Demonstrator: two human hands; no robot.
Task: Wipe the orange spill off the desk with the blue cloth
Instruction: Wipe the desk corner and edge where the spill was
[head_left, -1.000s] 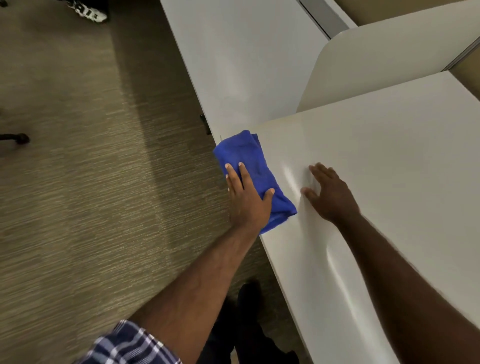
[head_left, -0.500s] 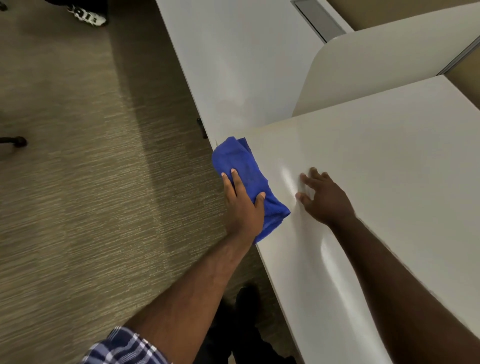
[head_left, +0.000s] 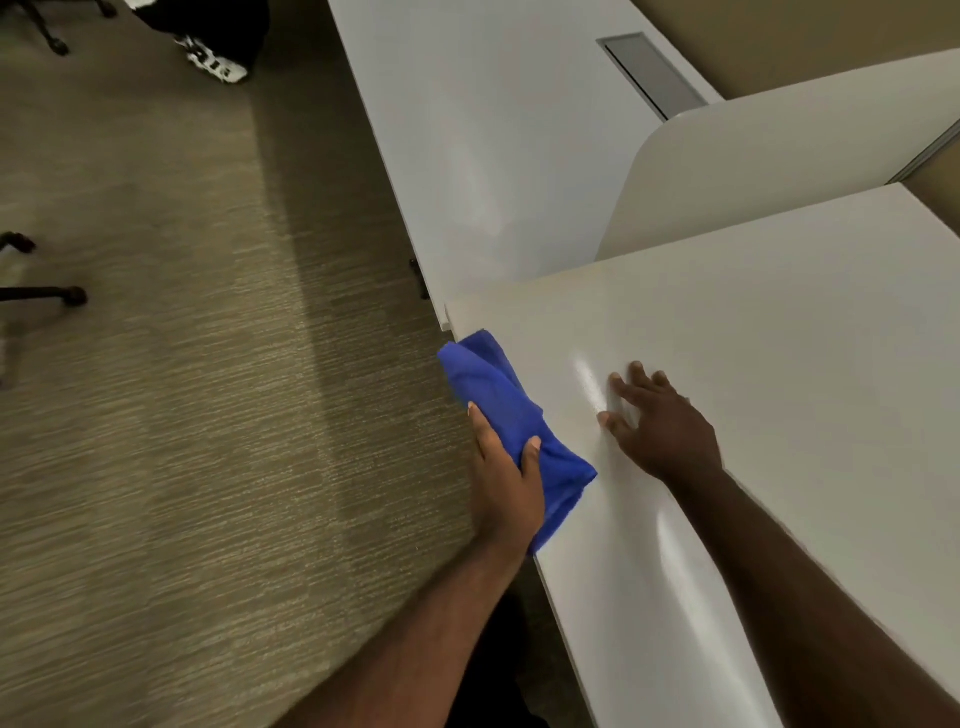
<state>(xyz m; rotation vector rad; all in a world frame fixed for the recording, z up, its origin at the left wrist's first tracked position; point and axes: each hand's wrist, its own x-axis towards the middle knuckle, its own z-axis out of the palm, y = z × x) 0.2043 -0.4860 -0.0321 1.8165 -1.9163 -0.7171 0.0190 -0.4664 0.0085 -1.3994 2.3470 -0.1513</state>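
Note:
The folded blue cloth (head_left: 504, 400) hangs over the left edge of the white desk (head_left: 753, 338), partly off the top. My left hand (head_left: 506, 486) grips the cloth from the outer side, thumb on top and fingers wrapped along its left side. My right hand (head_left: 662, 423) lies flat on the desk just right of the cloth, fingers spread, holding nothing. No orange spill shows on the desk surface; only bright glare streaks near my right hand.
A second white desk (head_left: 467, 130) with a grey cable hatch (head_left: 649, 73) runs beyond, split off by a curved cream divider panel (head_left: 779, 171). Carpet lies to the left, with chair casters (head_left: 72, 296) and someone's shoe (head_left: 213, 62) farther off.
My left hand has slid the cloth toward me along the desk's left edge, and it now hangs further off the edge. My right hand stays flat on the desk.

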